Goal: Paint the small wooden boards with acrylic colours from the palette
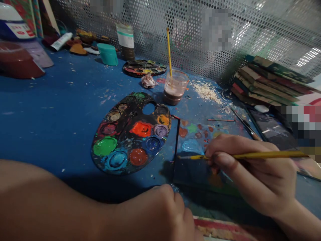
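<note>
My right hand [250,170] pinches a yellow paintbrush [271,155], its tip resting at the left part of a small painted board [195,140] on the blue table. My left hand [165,214] lies at the bottom, fingers curled into a loose fist by the board's near left corner; whether it grips anything is hidden. A black oval palette [130,134] with wells of green, red, blue, orange and purple paint sits just left of the board.
A plastic cup of murky water [175,87] holds another yellow brush [169,50]. A second palette [144,68], teal lid [107,54], jar [125,40] and tubs stand behind. Stacked books [271,82], loose brushes [244,125] and wood shavings [207,91] lie right. Perforated metal screen [225,50] backs the table.
</note>
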A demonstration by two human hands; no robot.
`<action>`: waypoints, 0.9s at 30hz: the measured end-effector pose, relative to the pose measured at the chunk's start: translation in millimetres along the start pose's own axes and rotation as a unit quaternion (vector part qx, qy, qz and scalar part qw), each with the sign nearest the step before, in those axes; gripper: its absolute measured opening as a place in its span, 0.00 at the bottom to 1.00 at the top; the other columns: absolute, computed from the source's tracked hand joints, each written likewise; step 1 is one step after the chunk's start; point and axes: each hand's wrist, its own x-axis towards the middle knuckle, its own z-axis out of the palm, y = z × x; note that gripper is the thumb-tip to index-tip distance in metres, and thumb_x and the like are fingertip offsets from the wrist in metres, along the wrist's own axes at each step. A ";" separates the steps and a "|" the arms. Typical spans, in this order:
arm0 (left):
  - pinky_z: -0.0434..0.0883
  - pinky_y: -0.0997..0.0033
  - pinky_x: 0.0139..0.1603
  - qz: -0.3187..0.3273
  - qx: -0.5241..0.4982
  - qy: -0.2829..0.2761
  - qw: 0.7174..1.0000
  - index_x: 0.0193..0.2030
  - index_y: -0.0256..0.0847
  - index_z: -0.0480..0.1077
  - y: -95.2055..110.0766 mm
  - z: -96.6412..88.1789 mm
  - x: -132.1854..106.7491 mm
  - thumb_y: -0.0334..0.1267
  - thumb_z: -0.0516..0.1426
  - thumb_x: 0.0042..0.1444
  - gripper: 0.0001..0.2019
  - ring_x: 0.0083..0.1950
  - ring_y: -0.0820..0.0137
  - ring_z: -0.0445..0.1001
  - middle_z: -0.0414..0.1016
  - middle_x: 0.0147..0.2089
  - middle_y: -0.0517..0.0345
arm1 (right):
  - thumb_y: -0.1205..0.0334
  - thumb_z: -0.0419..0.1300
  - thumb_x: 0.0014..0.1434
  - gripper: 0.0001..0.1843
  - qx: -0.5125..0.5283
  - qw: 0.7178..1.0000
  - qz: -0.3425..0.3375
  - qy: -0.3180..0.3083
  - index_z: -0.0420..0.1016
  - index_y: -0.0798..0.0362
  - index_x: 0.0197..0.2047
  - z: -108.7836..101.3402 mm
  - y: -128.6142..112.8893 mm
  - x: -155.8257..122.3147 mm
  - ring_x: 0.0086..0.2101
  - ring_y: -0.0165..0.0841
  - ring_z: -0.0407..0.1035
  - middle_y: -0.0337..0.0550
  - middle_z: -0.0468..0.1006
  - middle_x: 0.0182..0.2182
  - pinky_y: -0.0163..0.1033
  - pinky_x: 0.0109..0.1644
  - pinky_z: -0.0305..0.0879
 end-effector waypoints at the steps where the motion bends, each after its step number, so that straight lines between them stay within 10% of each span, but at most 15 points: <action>1: 0.43 0.60 0.20 0.002 0.000 0.001 1.000 0.26 0.45 0.59 -0.3 0.5 0.3 0.49 0.64 0.51 0.18 0.20 0.67 0.55 0.63 0.20 0.66 | 0.65 0.56 0.64 0.07 0.005 1.000 0.001 0.004 0.71 0.53 0.33 0.3 0.1 0.1 0.22 0.23 0.68 0.35 0.75 0.23 0.28 0.26 0.66; 27: 0.43 0.60 0.19 -0.008 -0.020 0.015 1.000 0.25 0.45 0.58 2.8 2.2 -1.8 0.48 0.66 0.47 0.20 0.20 0.68 0.55 0.63 0.20 0.66 | 0.69 0.56 0.63 0.08 0.051 0.996 0.039 0.059 0.72 0.51 0.32 2.2 2.8 -5.6 0.22 0.25 0.67 0.36 0.73 0.24 0.30 0.23 0.64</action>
